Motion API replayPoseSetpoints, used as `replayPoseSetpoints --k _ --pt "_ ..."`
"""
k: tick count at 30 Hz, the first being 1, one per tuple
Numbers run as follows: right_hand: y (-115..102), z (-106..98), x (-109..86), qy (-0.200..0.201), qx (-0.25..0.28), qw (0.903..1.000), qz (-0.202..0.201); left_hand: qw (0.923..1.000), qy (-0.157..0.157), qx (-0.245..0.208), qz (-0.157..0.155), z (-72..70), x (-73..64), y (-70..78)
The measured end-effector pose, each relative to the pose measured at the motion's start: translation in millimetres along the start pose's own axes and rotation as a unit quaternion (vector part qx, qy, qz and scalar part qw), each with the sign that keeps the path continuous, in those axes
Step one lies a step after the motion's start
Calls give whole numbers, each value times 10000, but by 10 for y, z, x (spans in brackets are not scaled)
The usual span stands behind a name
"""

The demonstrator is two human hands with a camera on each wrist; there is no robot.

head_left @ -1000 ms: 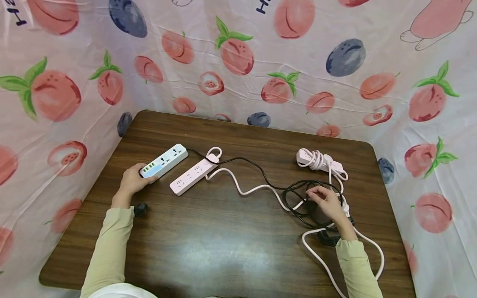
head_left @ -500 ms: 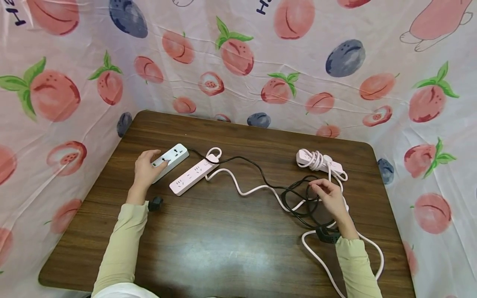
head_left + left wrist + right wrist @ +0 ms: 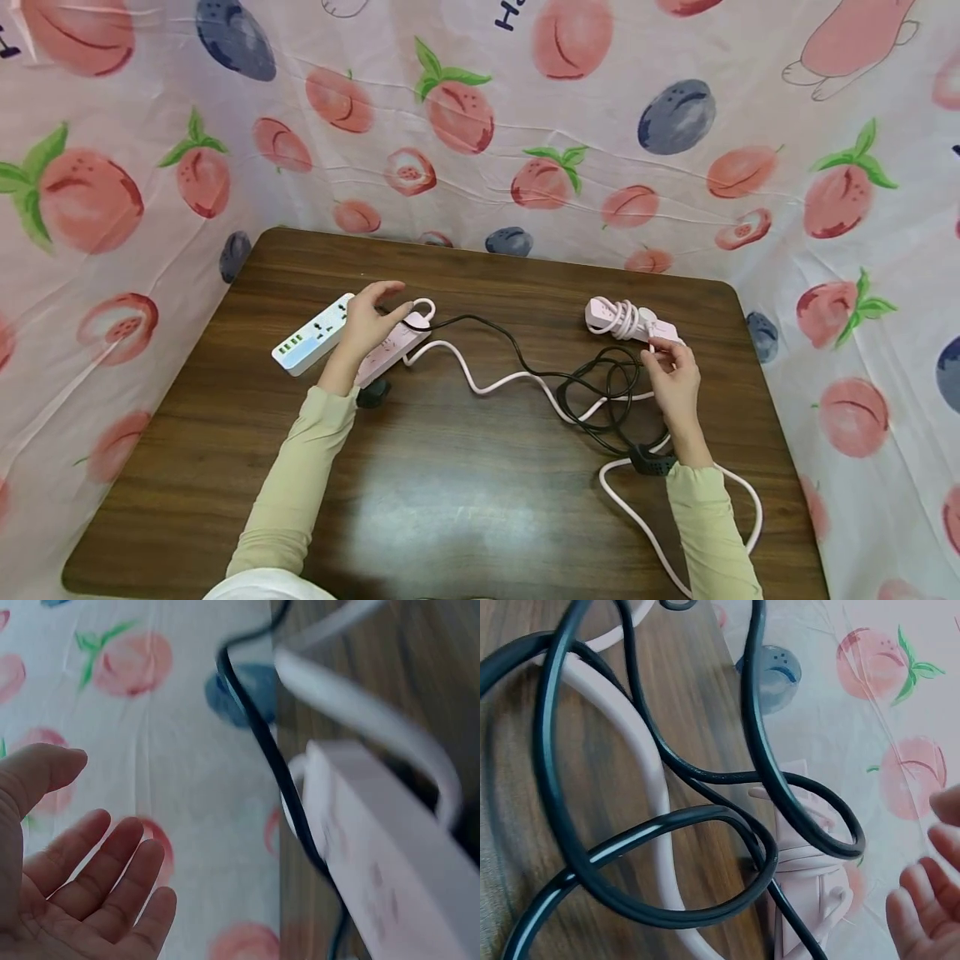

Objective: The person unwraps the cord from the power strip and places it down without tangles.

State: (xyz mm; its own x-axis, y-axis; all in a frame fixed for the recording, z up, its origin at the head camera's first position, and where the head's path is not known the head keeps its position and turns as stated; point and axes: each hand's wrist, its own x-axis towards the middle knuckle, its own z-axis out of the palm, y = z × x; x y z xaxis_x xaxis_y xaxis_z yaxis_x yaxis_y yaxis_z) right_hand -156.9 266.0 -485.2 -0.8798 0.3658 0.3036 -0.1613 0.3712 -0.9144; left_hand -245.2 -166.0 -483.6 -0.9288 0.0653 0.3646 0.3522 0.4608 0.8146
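In the head view my left hand (image 3: 366,329), thumb and fingers spread, passes over the pink power strip (image 3: 390,348) and partly covers it. The left wrist view shows the palm with nothing in it, beside a black cord (image 3: 264,739). Left of that hand lies a white power strip (image 3: 311,336) with green USB ports. My right hand (image 3: 675,383) is over the table's right side, fingers loosely bent and holding nothing in the right wrist view. Its fingertips overlap a second pink power strip (image 3: 630,319), wrapped in its own cord. Black cable loops (image 3: 660,907) lie beside this hand.
A pink cord (image 3: 487,390) snakes from the middle strip under the black coils to the right. Another pink cord loop (image 3: 626,504) runs toward the front edge by the right forearm. A printed curtain (image 3: 465,200) stands behind the wooden table (image 3: 450,508).
My left hand has let go of the white power strip and moved right, over the pink one. My right hand has left the black coils and shifted up toward the wrapped strip.
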Motion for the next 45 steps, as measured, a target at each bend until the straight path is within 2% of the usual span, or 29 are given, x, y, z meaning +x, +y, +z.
replayPoseSetpoints --k 3,6,14,19,25,27,29,32,34,36,41,43,45 --pt "86 24 60 152 -314 9992 169 9989 -231 -390 -76 142 58 91" --pt "121 54 104 81 -507 9982 313 9960 -521 -705 -151 303 113 187" --pt "147 117 180 41 -975 9950 232 9864 -1329 -922 -289 775 253 404" --pt "141 136 240 25 -1077 9938 266 9749 -1604 -1455 -514 1072 366 515" --pt "135 137 317 138 -1123 9930 329 9662 -1774 -1742 -676 1446 503 645" --pt "128 144 341 148 -1185 9920 404 9609 -1858 -1878 -836 1563 538 665" --pt "114 161 364 107 -1227 9911 511 9523 -1903 -2106 -1122 1673 563 660" --pt "81 198 395 -21 -1069 9908 825 9288 -1843 -2715 -1722 1823 597 627" --pt "57 231 417 -90 -941 9901 1040 9156 -1776 -2962 -2058 1901 620 598" --pt "39 248 440 -160 -779 9895 1211 9089 -1757 -2994 -2308 1970 637 595" --pt "53 171 506 -32 -802 9886 1275 9167 -1870 -2590 -2402 2231 650 679" --pt "69 135 522 -8 -857 9880 1287 9196 -1952 -2441 -2380 2256 635 813" --pt "84 116 533 -77 -885 9872 1322 9231 -2049 -2229 -2372 2291 633 865"
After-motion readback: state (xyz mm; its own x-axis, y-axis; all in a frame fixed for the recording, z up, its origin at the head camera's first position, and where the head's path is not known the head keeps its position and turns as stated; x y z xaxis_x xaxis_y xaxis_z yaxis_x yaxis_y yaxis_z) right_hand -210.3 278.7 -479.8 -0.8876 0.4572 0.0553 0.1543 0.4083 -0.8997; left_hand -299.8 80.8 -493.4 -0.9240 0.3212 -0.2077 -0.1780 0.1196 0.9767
